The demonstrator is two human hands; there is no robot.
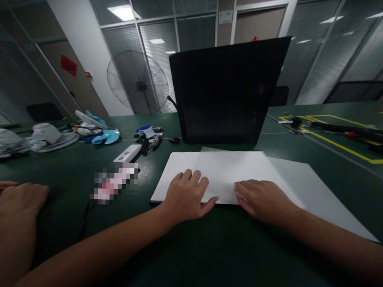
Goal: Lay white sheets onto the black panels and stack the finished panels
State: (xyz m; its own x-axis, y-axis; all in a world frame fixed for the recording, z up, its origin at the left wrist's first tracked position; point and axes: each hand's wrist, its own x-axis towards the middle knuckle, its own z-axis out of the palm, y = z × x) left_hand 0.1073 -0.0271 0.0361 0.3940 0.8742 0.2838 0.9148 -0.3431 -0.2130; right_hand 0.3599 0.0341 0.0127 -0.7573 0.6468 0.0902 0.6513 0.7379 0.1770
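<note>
My left hand (188, 195) rests on the front part of a white sheet (222, 167). Its fingers are spaced and bent, their tips down on the white surface, and the thumb points right along the near edge. My right hand (261, 198) lies on the same edge, its fingers stretched out to the left and close together, the thumb lower down. Neither hand visibly lifts anything. A dark strip shows under the sheet's near edge. Another pale sheet (327, 207) extends out from below on the right, partly covered by my right forearm.
Behind the sheets stands a large black panel (224, 94). A white device (128, 153), keys (154, 142) and a blurred pink item (114, 184) lie left. Fan parts (47, 136) are farther left. Another person's hand (23, 200) rests at the left edge. Black rods (352, 130) lie right.
</note>
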